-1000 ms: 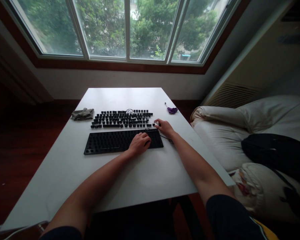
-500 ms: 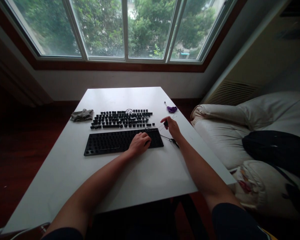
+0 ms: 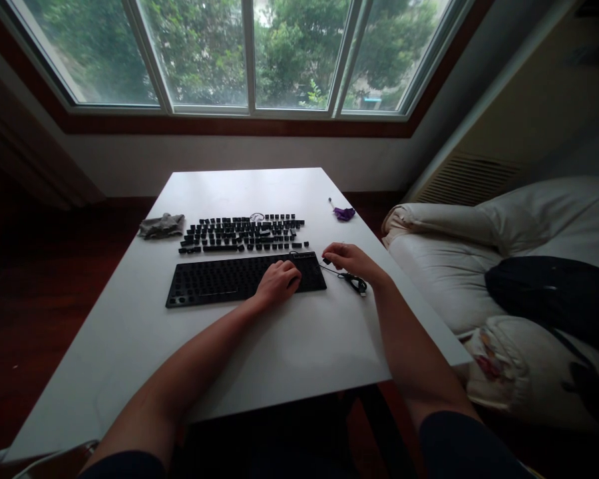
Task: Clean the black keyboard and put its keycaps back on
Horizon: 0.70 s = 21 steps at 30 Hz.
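Resting the left hand [image 3: 277,282], with curled fingers, on the keyboard [image 3: 214,283] near mid-desk [image 3: 294,352]; impossible to tell whether gripping anything. Pinching a black piece [image 3: 326,261] in the right hand [image 3: 353,259], between the keyboard and the desk's right edge, near the cable [image 3: 355,283]. Toward the far edge, keycaps [image 3: 221,249] in rows; at the left edge, a grey cloth [image 3: 162,227].
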Available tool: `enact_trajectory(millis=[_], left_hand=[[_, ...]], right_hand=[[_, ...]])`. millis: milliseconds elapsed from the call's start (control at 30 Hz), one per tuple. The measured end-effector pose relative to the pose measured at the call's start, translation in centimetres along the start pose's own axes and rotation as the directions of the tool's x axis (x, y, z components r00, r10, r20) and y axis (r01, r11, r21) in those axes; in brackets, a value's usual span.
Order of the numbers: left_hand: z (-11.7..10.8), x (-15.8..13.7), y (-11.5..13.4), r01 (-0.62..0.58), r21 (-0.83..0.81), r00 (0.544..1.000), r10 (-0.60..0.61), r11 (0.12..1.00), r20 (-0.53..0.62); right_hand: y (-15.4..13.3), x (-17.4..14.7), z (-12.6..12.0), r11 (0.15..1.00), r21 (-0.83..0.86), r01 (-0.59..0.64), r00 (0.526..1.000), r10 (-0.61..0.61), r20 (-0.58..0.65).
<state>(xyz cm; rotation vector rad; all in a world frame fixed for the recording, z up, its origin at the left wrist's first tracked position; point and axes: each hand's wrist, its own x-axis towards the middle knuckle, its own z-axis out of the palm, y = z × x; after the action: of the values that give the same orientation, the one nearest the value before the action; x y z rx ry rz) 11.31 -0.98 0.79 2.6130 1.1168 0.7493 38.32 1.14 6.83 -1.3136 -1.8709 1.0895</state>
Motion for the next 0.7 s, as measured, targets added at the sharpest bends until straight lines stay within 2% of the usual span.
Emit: enact_trajectory(millis=[133,333,567,700], left_hand=[[0.2,0.0,0.0,0.003,-0.004,1.0,-0.003,1.0,0.003],[0.2,0.0,0.0,0.01,-0.007,1.0,-0.01,1.0,0.006],[0.1,0.1,0.1,0.003,0.013,1.0,-0.003,1.0,0.001],[0.3,0.1,0.1,0.003,0.007,1.0,-0.003,1.0,0.001]], right_hand=[[0.5,0.0,-0.4,1.0,-0.014,-0.017,1.0,0.017,-0.022],[1.2,0.6,0.5,0.989,-0.098,-0.114,0.976,0.093,-0.198],[1.0,0.8,1.1,0.987,-0.139,-0.082,0.984,0.058,-0.17],[1.6,1.0,1.1,0.993,-0.086,-0.084,0.984,0.069,-0.167]])
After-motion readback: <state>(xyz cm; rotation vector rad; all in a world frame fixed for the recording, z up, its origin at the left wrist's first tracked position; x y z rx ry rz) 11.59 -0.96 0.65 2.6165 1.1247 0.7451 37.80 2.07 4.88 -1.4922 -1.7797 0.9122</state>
